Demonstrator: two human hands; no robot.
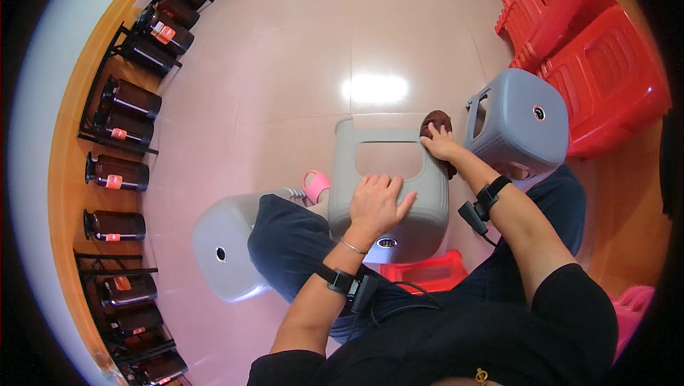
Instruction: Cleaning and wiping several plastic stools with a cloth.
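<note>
Between my knees a grey plastic stool [393, 193] lies tipped on its side, its seat turned towards me. My left hand [378, 201] rests on its side panel, below the large opening, with the thumb spread. My right hand [441, 140] touches the stool's far right corner, fingers apart, over a dark brown shoe or cloth-like item [435, 121]; whether it touches that item too I cannot tell. A second grey stool [230, 249] is at the left beside my knee, and a third, bluish grey stool [534, 113] stands at the right.
Stacked red plastic stools [604, 76] line the right side. Along the left wall are several dark brown glass jars [117, 172], some on black metal racks. A pink slipper [316, 185] is on a foot left of the middle stool. A red plastic piece [427, 273] lies under me.
</note>
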